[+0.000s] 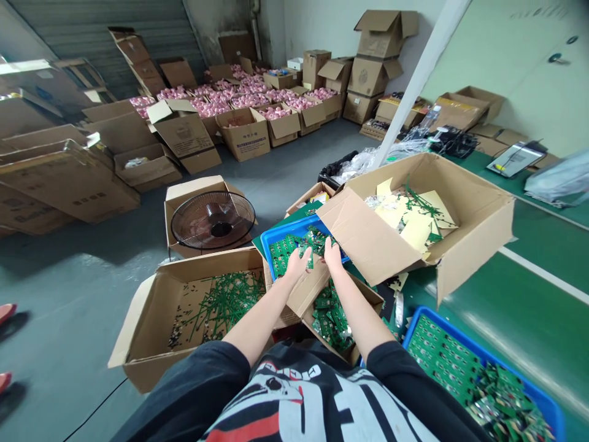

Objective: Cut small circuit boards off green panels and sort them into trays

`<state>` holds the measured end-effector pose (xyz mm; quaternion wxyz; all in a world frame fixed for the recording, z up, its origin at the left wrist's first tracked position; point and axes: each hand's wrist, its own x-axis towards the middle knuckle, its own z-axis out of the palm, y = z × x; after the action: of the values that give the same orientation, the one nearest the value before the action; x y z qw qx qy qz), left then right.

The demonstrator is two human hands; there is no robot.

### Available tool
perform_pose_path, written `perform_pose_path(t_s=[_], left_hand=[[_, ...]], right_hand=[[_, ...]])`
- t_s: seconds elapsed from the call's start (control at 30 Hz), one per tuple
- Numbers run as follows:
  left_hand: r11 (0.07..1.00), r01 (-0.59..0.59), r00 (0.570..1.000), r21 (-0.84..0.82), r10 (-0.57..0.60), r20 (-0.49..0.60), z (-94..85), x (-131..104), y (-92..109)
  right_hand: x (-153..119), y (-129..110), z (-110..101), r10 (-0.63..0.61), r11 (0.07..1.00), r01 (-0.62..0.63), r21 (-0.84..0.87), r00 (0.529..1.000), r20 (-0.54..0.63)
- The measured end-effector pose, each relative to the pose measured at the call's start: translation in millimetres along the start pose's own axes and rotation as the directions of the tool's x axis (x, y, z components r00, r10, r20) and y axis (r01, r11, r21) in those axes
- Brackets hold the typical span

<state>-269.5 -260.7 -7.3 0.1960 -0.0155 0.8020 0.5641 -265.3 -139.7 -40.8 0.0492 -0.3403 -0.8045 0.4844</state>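
Both hands reach forward over a blue tray (265,236) that holds green circuit boards (281,253). My left hand (298,264) has its fingers curled round a small green board (307,256) at the tray's near edge. To its right, my right hand (332,253) is bent at the tray's right part, against several loose boards; whether it grips one is too small to tell. Between my forearms, a cardboard box (313,307) holds more green boards (332,316), its flap raised toward the tray.
A carton (151,319) of thin green strips lies left, a black fan (214,221) behind it. At right stand a large carton (483,209) with yellow sheets and a blue tray (547,402) of boards. Cartons of pink items (248,101) line the back.
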Motion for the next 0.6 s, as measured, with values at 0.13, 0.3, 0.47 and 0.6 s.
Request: perform_pose_path(t_s=[0.13,0.3,0.47,0.6], left_hand=[[0.993,0.041,0.999,-0.110,-0.037,0.039,1.9,2,0],[0.989,0.049,0.997,-0.138,-0.039,0.071,5.8,1,4],[0.999,0.015,1.000,-0.049,-0.016,-0.011,9.7,3,7],[0.999,-0.004,0.992,0.046,0.010,-0.123,9.8,4,9]], right_hand=[[-7,-2,-5,-0.032,0.999,0.031,-0.019,0.999,-0.030],[-29,-14,-5,-0.175,0.982,0.183,-0.041,0.973,0.147],[-36,-24,-5,-0.231,0.971,0.237,-0.010,0.955,0.184],[-39,-25,-3,-0.277,0.959,0.282,-0.017,0.951,0.140]])
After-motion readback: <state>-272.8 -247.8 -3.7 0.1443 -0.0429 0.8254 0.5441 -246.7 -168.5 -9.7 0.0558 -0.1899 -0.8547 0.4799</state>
